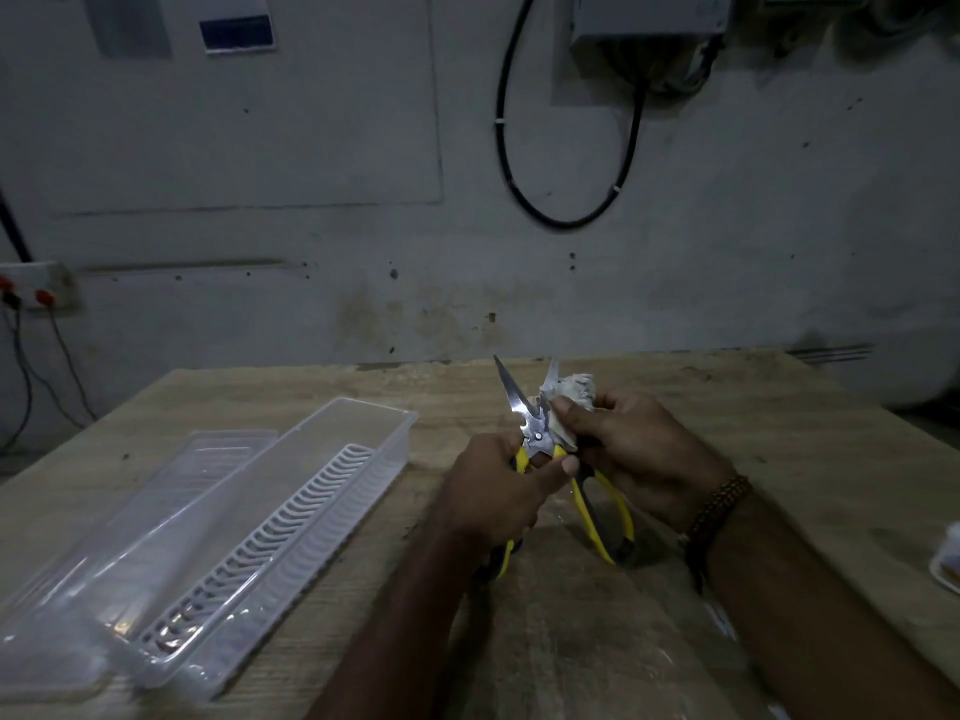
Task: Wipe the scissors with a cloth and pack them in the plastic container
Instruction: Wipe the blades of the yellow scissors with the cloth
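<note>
Two blades splayed on yellow-handled scissors (537, 444), left hand (498, 491) gripping handle, right hand (628, 449) pinching seemingly white cloth (563, 394)

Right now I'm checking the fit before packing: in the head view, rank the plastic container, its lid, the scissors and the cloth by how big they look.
1. Plastic container, largest.
2. Lid, partly hidden behind the container, so its rank is unsure.
3. Scissors, blades open, held in the left hand.
4. Cloth, bunched in the right hand, mostly covered.
</note>
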The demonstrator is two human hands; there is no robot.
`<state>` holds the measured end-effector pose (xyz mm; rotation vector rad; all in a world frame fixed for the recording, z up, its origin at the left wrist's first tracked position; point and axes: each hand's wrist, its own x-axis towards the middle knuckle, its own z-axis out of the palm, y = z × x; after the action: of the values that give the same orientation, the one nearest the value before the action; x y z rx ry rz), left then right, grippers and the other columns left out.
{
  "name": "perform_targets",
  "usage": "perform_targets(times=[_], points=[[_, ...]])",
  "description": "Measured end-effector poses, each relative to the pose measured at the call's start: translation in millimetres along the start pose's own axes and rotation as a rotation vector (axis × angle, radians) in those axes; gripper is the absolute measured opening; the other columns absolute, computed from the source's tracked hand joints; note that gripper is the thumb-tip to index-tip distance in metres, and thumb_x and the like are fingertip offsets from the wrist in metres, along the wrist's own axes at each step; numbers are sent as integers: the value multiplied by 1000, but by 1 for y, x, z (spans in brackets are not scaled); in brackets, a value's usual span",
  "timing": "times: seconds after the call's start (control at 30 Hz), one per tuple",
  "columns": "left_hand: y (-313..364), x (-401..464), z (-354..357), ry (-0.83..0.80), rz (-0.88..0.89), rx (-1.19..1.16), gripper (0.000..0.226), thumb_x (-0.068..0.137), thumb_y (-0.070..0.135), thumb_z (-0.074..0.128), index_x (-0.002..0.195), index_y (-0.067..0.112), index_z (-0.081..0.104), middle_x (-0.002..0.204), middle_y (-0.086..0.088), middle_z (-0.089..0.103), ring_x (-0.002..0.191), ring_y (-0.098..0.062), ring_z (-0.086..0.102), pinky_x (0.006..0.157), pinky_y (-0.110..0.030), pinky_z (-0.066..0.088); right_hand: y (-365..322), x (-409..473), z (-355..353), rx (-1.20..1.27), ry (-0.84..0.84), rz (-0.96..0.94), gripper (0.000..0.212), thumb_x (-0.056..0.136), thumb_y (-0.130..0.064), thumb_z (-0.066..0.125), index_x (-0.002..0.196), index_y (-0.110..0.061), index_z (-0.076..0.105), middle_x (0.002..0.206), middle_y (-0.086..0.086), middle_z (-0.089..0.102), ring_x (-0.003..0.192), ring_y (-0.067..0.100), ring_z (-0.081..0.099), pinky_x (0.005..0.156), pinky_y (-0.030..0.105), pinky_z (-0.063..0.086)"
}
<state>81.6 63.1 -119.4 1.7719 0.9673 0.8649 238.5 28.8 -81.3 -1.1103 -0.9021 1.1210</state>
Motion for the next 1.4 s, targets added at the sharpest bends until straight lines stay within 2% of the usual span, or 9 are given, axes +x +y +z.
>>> perform_targets(times=[0.13, 0.5, 0.77, 0.9, 1.03, 1.1, 1.2, 1.3, 1.4], points=[[-1, 2, 4, 2, 31, 27, 39, 95, 33, 77, 58, 28, 64, 48, 7, 54, 41, -15, 52, 53, -33, 45, 4, 2, 11, 40, 141, -39, 25, 93, -8, 72, 114, 5, 69, 104, 23, 77, 81, 31, 75, 57, 33, 62], [11, 0, 6, 14, 92, 165, 42, 94, 41, 77, 63, 15, 67, 47, 7, 58, 46, -11, 55, 56, -37, 47, 3, 24, 22, 41, 422, -159, 38, 92, -13, 73, 127, -4, 60, 111, 15, 75, 93, 29, 77, 75, 45, 66], [6, 3, 2, 22, 64, 144, 43, 93, 40, 78, 73, 3, 67, 55, -6, 60, 52, -16, 57, 56, -50, 53, 0, 57, 20, -84, 482, -222, 39, 88, -15, 79, 121, -4, 65, 107, 12, 75, 90, 22, 76, 61, 22, 60], [9, -1, 1, -19, 58, 105, 32, 92, 38, 79, 83, 7, 77, 49, 9, 57, 45, -6, 53, 53, -36, 46, -32, 71, 7, 19, 444, -305, 12, 93, -13, 74, 96, -3, 69, 90, 9, 72, 68, 10, 71, 57, 24, 57], [6, -4, 2, -34, 46, 72, 30, 93, 38, 78, 83, 10, 78, 45, 12, 55, 40, -2, 49, 54, -31, 44, -89, 70, -23, 168, 502, -420, 19, 96, -7, 70, 77, -9, 66, 78, 6, 65, 60, 10, 64, 61, 30, 59], [6, -2, 3, -39, 47, 58, 31, 92, 38, 79, 80, 10, 78, 47, 11, 56, 43, -4, 51, 55, -32, 46, -91, 58, -28, 63, 437, -456, 10, 96, -12, 70, 94, -2, 69, 90, 9, 70, 74, 16, 71, 68, 32, 63], [5, 0, 5, -41, 35, 50, 32, 91, 38, 80, 66, 19, 73, 46, 11, 55, 44, -6, 52, 56, -33, 46, -69, 36, -25, -205, 462, -535, 42, 90, -23, 79, 120, 2, 61, 107, 13, 75, 94, 26, 77, 79, 41, 65], [4, 0, 5, -28, 32, 51, 30, 92, 38, 80, 71, 16, 76, 48, 10, 58, 45, -7, 53, 57, -33, 46, -51, 7, -13, -547, 388, -645, 39, 84, -31, 83, 110, -12, 61, 99, 0, 76, 85, 13, 75, 74, 34, 63], [5, 0, 4, -12, 52, 57, 34, 92, 40, 79, 79, 8, 76, 54, 3, 62, 46, -12, 54, 56, -37, 46, -46, -18, 3, -803, 111, -695, 28, 79, -21, 88, 100, -21, 70, 91, -10, 77, 81, -1, 72, 69, 14, 56]])
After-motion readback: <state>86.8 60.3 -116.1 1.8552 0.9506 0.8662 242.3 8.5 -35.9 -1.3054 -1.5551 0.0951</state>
